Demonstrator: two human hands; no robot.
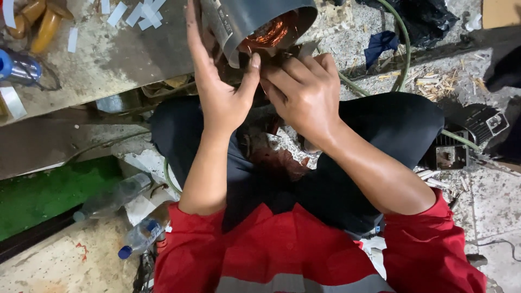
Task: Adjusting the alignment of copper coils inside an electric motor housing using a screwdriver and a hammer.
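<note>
Two bare hands at work on one grey motor housing [255, 21], at twelve o'clock, tipped with its open mouth toward the lap so the copper windings [269, 33] face the wearer. Left hand [220, 92] flat against the housing's left flank, fingers stretched straight up along the shell, thumb hooked across at the rim: open, bracing rather than gripping, likely to keep the heavy cylinder from rolling. Right hand [304, 89] curled at the mouth's lower edge, fingertips bunched together near the windings; whether pinching a wire or only pressing cannot be told, since the fingertips are tucked out of sight. Housing propped between the knees of dark trousers [391, 125], seemingly to bring the opening close.

Grey desk [108, 54] at ten o'clock, strewn with white paper strips [142, 13]; amber handles [38, 21] and a metal can with a blue top [16, 65] at its far left. Green hose [404, 49] looping at one o'clock. Clear plastic bottles [142, 233] lying on the floor at eight o'clock. Black finned part [467, 135] at three o'clock. Red jacket [293, 255] at six o'clock.
</note>
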